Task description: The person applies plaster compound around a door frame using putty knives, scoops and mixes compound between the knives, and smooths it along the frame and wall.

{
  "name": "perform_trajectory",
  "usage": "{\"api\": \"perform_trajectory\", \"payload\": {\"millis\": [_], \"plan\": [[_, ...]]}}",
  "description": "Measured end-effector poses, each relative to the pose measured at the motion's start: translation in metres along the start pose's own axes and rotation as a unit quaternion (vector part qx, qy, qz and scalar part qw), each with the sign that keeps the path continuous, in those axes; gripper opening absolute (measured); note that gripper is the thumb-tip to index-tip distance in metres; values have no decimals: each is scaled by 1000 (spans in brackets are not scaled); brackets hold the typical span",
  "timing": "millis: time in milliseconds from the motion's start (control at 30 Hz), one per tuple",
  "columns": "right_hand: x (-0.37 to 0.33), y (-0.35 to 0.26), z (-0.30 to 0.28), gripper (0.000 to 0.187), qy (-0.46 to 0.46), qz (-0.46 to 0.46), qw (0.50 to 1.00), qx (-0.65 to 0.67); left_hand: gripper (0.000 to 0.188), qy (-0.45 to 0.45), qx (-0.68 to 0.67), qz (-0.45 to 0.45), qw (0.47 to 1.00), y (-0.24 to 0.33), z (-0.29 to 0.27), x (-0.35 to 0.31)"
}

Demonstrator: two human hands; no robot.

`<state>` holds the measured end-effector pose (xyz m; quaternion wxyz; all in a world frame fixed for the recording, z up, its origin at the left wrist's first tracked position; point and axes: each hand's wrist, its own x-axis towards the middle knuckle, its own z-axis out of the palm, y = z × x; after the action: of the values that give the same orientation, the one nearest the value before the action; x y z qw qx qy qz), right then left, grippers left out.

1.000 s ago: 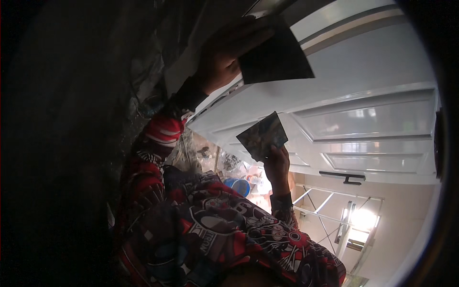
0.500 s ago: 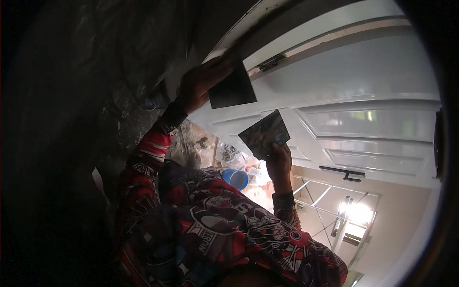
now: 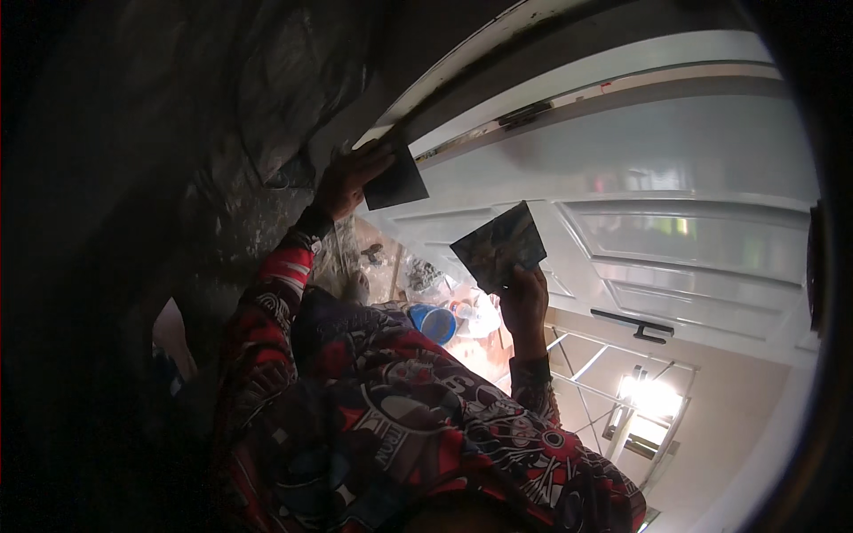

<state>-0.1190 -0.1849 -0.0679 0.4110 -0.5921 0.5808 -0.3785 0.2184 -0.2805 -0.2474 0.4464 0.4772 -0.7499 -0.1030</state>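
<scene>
My left hand [image 3: 346, 182] is raised near the edge of a white door frame [image 3: 449, 58], its fingers closed on a thin, dark square plate [image 3: 400, 182] that looks like a filler spreader. I cannot tell whether this plate touches the frame. Lower and to the right, my right hand [image 3: 524, 306] grips a second dark square plate [image 3: 499, 246] by its near corner. Brownish smears or reflections show on that plate's face. The second plate is held in front of the panelled white door [image 3: 675, 160], apart from the first.
A dark metal latch or hinge [image 3: 526, 115] sits in the door's edge, and a black handle [image 3: 635, 324] is on its face. Below are a blue bucket [image 3: 434, 324] and clear plastic sheeting [image 3: 346, 249] on the floor. Metal scaffolding [image 3: 577, 373] stands at right, before a bright window [image 3: 653, 400].
My left hand and its plate have moved left and slightly down, away from the latch. My right hand has barely shifted. The door appears slightly lower in view.
</scene>
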Motion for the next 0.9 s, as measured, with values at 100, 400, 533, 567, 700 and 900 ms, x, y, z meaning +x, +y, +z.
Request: {"api": "perform_trajectory", "payload": {"millis": [100,400,533,567,700,900], "plan": [[2,-4,-8,25,-36,14,990,-138,75,-14,2,-10,1000,-11,8,-22],[-5,49,18,31,-78,90,985,125,39,65,-346,-290,890,86,1,-62],[-2,28,41,33,-114,150,972,142,37,-37,-341,-275,898,118,-17,-39],[1,31,49,34,-119,161,962,186,36,-11,-345,-276,897,124,-24,-36],[6,10,58,38,-116,156,961,195,46,10,-313,-233,921,138,-49,-17],[10,0,68,38,-98,170,953,231,46,30,-299,-243,922,141,-68,-21]]}}
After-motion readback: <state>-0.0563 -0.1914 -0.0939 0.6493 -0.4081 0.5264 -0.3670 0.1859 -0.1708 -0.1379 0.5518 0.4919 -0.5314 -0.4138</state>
